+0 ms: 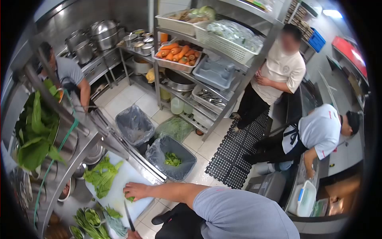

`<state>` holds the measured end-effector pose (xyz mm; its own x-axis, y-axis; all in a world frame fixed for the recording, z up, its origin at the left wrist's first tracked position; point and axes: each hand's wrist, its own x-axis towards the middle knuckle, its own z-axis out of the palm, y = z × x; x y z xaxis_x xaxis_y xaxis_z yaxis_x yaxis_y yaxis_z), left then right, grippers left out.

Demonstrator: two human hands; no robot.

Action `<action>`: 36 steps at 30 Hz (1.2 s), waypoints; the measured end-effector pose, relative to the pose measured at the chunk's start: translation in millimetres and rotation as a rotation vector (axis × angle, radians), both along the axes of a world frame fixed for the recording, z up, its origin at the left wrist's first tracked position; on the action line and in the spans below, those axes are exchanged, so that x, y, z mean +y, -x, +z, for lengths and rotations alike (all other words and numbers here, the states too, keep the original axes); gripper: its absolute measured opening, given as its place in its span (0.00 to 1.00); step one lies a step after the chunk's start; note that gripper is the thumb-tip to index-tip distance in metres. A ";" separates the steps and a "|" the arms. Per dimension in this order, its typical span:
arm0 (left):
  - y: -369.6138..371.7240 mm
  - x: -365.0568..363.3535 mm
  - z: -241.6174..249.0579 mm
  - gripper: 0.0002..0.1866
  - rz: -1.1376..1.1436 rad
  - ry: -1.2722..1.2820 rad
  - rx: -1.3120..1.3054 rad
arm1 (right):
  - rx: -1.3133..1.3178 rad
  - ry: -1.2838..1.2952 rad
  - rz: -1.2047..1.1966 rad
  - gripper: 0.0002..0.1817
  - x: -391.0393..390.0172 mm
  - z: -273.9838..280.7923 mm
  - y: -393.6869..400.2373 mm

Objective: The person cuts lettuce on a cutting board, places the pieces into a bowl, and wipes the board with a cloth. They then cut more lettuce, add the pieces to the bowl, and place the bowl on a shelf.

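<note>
A white cutting board point(123, 179) lies on the steel counter at lower left. My right hand point(137, 191) rests on it with curled fingers pressing down a small bunch of leafy greens point(130, 198). At the bottom edge my left hand point(134, 235), cut off by the frame, is closed around the handle of a knife point(129, 216). Its blade reaches up to the greens under my right hand. Loose cut leaves point(102, 176) lie spread over the far left part of the board. More greens point(113, 212) are at the board's near left side.
Beyond the board stand two lined bins point(191, 169) point(135, 113), one holding green scraps. A shelf rack point(217, 131) carries carrots point(179, 53). Leafy greens point(38, 127) fill a pot at left. Co-workers stand by the black mat point(234, 153); another person point(69, 71) is at left.
</note>
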<state>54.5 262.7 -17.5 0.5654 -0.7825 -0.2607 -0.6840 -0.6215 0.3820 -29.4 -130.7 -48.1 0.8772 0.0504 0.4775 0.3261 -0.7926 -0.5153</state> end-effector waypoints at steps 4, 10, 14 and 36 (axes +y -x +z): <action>-1.1 -44.5 120.4 0.19 0.163 -0.250 0.005 | 0.087 0.033 -0.133 0.22 6.1 3.3 11.2; -8.8 -109.0 90.4 0.20 0.045 -0.004 -0.078 | 0.134 -0.189 -0.256 0.20 12.1 13.4 43.4; -6.9 -161.6 69.5 0.17 -0.076 0.206 -0.104 | 0.075 -0.602 -0.509 0.16 21.9 40.8 67.7; -83.0 41.5 118.5 0.27 0.091 0.565 -0.232 | 0.002 -0.492 -0.215 0.14 200.7 155.1 -204.7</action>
